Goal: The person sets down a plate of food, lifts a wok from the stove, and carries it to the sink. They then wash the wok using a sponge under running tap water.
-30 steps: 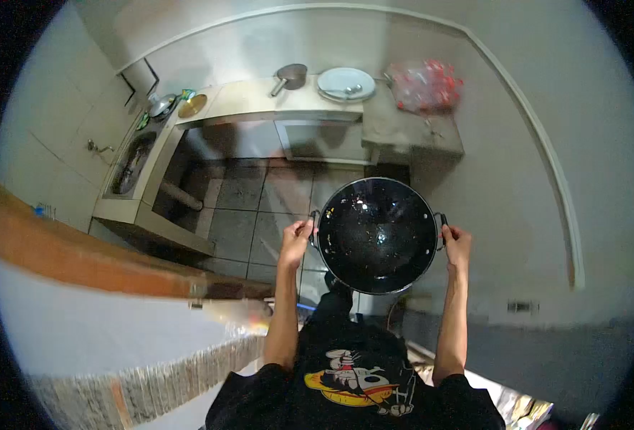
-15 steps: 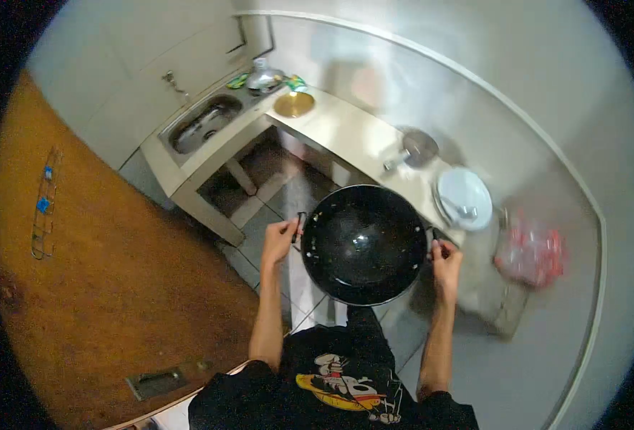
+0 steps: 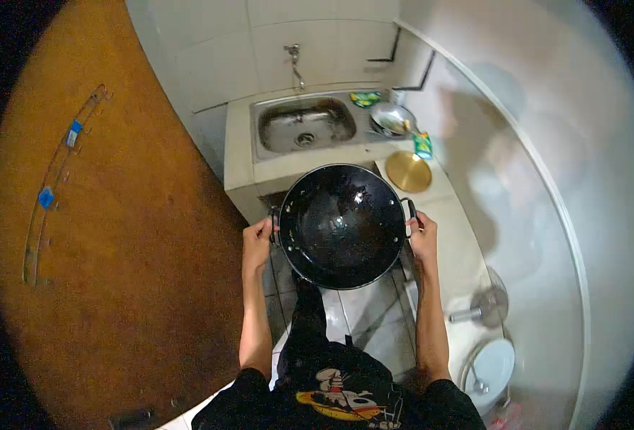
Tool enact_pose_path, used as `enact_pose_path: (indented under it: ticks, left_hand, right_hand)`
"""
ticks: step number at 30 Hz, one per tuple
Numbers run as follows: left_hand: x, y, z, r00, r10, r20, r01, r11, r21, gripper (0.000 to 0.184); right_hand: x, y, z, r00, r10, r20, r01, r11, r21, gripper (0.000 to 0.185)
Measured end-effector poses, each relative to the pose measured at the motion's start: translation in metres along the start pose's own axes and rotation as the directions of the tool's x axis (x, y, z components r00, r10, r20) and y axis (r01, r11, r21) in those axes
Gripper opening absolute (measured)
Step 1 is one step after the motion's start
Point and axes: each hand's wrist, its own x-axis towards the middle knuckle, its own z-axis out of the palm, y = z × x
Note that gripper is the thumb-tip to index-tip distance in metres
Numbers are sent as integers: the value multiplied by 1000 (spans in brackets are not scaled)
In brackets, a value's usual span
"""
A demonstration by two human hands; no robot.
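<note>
A black wok [image 3: 342, 229] with two side handles hangs in the air before me, its open inside facing up. My left hand [image 3: 257, 242] is closed around its left handle, and my right hand [image 3: 422, 233] grips the right one. Light glints off the dark inner surface, where a few small bits cling. Just beyond the wok's far rim is the counter with a steel sink [image 3: 306, 130], whose basin shows a drain. A wall tap [image 3: 295, 64] sits above it.
Right of the sink are a metal pan [image 3: 392, 118], green packets [image 3: 423, 145] and a gold round lid [image 3: 408, 171]. Along the right counter lie a strainer-like utensil [image 3: 490, 307] and white plates [image 3: 494, 369]. A brown wooden door [image 3: 116, 236] with a hook rack stands at left.
My view and body have turned left toward the sink, which now lies straight ahead. Both hands still hold the wok, carried along with the turn; the plates have shifted to the lower right.
</note>
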Motion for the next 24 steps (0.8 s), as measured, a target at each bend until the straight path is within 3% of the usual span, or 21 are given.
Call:
enact_pose_path:
  ticks: [1, 5, 7, 9, 11, 12, 16, 19, 20, 21, 23, 24]
  left_hand:
    - [21, 1, -8, 997, -77, -28, 77, 997, -9, 28]
    - [123, -6, -29, 998, -15, -55, 18, 998, 53, 30]
    - [196, -16, -31, 997, -73, -9, 72, 997, -24, 31]
    - [252, -12, -42, 999, -54, 1, 54, 998, 19, 31]
    - [306, -27, -47, 988, -143, 66, 132, 981, 142, 32]
    - [319, -6, -38, 987, -126, 95, 124, 992, 25, 33]
    - [425, -46, -17, 986, -54, 156, 22, 980, 197, 31]
    - [467, -64, 12, 982, -161, 96, 134, 962, 236, 29]
    - [486, -89, 17, 987, -75, 143, 29, 953, 301, 26]
    - [508, -104, 26, 991, -64, 121, 26, 956, 294, 26]
    - [517, -140, 37, 993, -112, 26, 99, 950, 297, 24]
    - [527, -152, 37, 985, -167, 31, 147, 930, 337, 22]
  right_hand:
    - [21, -1, 19, 1000, -4, 18, 4, 1000, 10, 21]
    - [115, 7, 91, 994, 35, 103, -42, 997, 61, 18]
    - [162, 14, 121, 982, 168, 83, -166, 986, -33, 20]
    - [209, 39, 158, 985, 154, 75, -150, 987, -59, 24]
    - [245, 36, 179, 987, 132, 87, -117, 980, -161, 24]
    - [266, 49, 194, 991, 134, 29, -132, 989, -74, 22]
    - [341, 90, 242, 972, 209, 106, -193, 970, -147, 22]
    - [376, 119, 265, 989, 143, 40, -133, 975, -177, 20]
    - [390, 118, 268, 972, 222, 78, -194, 944, -266, 22]
    - [405, 103, 272, 937, 300, 179, -268, 946, -182, 23]
    - [420, 169, 304, 984, 176, 20, -169, 966, -194, 14]
    - [428, 199, 323, 983, 180, 34, -171, 967, -188, 14]
